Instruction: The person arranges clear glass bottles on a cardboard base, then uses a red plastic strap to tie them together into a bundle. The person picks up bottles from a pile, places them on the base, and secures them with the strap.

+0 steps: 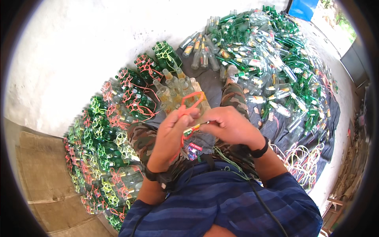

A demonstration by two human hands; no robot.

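My left hand [173, 129] grips a pink-red plastic strap [194, 96], which rises in a loop above the fingers and trails below the palm. Close on its right is my right hand [229, 126], blurred, with fingers curled inward. A small dark bit shows at its fingertips, but I cannot tell whether it holds anything. Just beyond the hands, several clear glass bottles [170, 84] stand upright in a tight cluster between my legs. A small yellow and red printed item [194, 129] shows between the hands, partly hidden.
Strap-bound bundles of green and clear bottles [100, 139] line the wall at left. A large heap of loose bottles [266, 53] lies at right on dark sheeting [204, 78]. Tangled pale and red straps [302, 163] lie near my right side. Green cords [231, 160] cross my lap.
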